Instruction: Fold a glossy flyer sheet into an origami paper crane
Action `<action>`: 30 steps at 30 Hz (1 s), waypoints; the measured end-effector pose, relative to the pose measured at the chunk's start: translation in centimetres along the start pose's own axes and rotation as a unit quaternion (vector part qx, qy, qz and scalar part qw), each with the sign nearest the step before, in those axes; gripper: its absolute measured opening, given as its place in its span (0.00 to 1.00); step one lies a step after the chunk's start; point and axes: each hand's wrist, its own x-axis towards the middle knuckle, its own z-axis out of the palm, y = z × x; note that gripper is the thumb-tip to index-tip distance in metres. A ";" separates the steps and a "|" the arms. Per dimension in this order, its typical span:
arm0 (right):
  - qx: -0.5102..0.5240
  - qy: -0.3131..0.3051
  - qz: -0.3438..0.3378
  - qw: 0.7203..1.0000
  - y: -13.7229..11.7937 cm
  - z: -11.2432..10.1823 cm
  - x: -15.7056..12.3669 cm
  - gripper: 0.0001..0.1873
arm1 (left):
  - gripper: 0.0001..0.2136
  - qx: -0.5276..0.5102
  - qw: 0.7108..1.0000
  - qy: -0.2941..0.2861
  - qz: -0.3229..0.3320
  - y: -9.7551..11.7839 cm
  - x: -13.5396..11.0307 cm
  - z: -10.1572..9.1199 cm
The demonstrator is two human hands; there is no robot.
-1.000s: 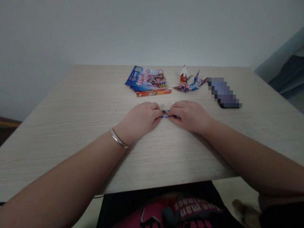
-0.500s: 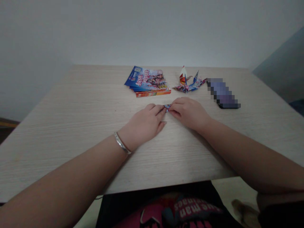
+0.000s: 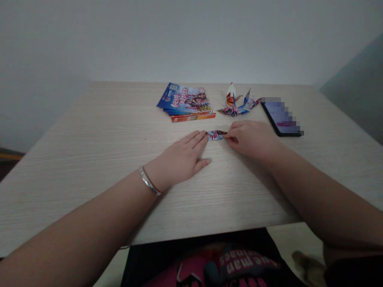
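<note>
A small folded piece of printed paper, blue, white and red, lies flat on the table between my two hands. My left hand rests on its left end, fingers stretched out flat and thumb spread apart; a silver bangle is on that wrist. At the paper's right end, my right hand pinches the tip between thumb and forefinger. The fingers of my left hand hide part of the paper. Just beyond my hands sit folded paper cranes made from similar printed sheets.
A fanned stack of blue printed leaflets with an orange edge lies at the back of the pale wooden table. A phone, partly blurred out, lies right of the cranes. A white wall stands behind the table.
My right hand has slid to the right along the paper, so more of the folded strip shows. My left hand has flattened and moved slightly left, its thumb spread wider.
</note>
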 end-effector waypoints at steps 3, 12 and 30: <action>-0.012 0.005 0.022 1.000 0.1 0.0 -0.1 0.11 | 0.30 0.002 1.000 0.011 -0.004 -0.2 0.1 -0.1; -0.085 -0.046 0.085 0.992 -0.1 -1.3 -0.2 0.16 | 0.28 0.020 0.999 0.025 -0.007 0.0 0.4 -0.1; -0.039 0.004 -0.011 0.999 1.1 -0.6 -0.2 0.12 | 0.23 0.007 0.999 0.036 -0.006 0.0 0.7 -0.8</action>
